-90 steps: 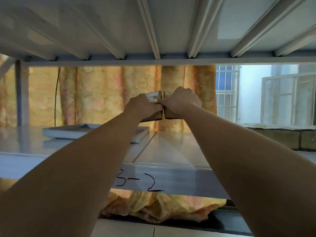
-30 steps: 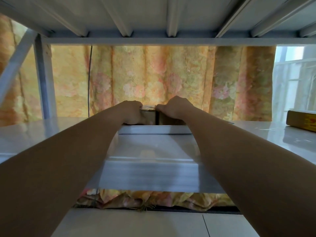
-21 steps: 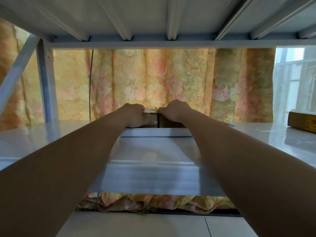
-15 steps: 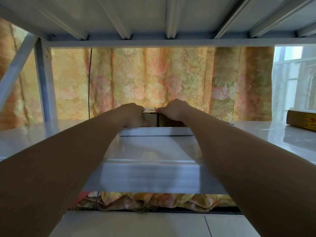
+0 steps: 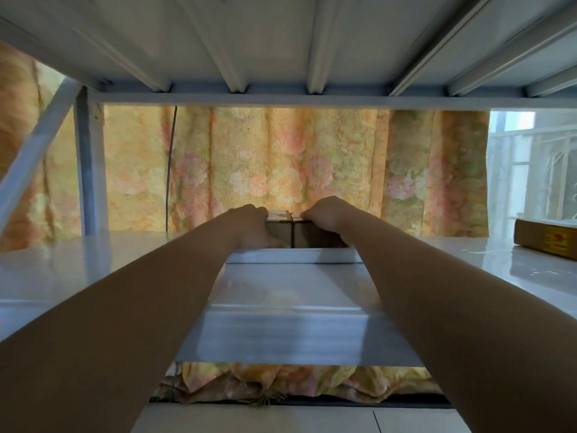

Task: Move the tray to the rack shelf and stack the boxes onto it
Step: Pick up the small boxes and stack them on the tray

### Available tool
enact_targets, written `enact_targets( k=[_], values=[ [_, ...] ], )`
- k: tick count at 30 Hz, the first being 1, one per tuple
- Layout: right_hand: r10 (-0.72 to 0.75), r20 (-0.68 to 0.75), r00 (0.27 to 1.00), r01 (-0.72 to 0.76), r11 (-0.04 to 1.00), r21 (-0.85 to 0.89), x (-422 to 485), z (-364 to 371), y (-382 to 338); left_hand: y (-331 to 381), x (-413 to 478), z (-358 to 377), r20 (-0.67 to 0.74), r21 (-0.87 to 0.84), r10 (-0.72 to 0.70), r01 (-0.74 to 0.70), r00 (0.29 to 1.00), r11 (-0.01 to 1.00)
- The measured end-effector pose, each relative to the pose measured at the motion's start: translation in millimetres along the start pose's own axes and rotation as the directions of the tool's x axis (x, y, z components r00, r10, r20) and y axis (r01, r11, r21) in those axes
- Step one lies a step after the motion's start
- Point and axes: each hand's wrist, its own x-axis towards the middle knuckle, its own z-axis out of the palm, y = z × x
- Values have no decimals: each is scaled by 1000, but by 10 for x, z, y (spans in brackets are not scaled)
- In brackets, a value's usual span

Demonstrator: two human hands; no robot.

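Note:
A shallow grey tray (image 5: 293, 256) lies on the white rack shelf (image 5: 93, 270), straight ahead. Two small brown cardboard boxes stand side by side inside it, touching each other. My left hand (image 5: 249, 226) grips the left box (image 5: 278, 234), fingers curled over its top edge. My right hand (image 5: 326, 214) grips the right box (image 5: 307, 237) the same way. Both arms reach forward over the shelf's front edge. The boxes' lower parts are hidden behind the tray's near rim.
Another brown box with a red label (image 5: 546, 237) lies on the shelf at the far right. A yellow floral curtain (image 5: 281, 170) hangs behind the rack. A grey upright post (image 5: 89, 170) stands at the left, and the upper shelf's underside (image 5: 281, 42) is close overhead.
Three seconds ago both boxes were held up in the air to the right of the tray. They came down into the tray, and in the last second my hands have hardly moved.

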Motion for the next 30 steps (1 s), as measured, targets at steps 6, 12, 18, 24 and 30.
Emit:
enact_targets(
  k=[6,12,18,24,30],
  values=[
    [144,-126,982,-138,989,55,92,8,-34,50,-41,-59,-69,-103,35,-42,997,994],
    [167,-293,941,-203,975,-96,6,-148,-59,298,-103,-249,-247,-229,175,-233,953,945],
    [33,-276,961,-117,950,-291,-114,-418,192,867,-97,-463,-247,-186,292,-341,924,921],
    [0,-404,915,-140,937,-319,-379,-1012,719,1766,-62,-497,-212,-114,309,-338,927,934],
    [10,-448,894,-190,914,-359,-625,-1796,1684,2912,83,-274,-196,-202,241,-279,951,939]
  ],
)
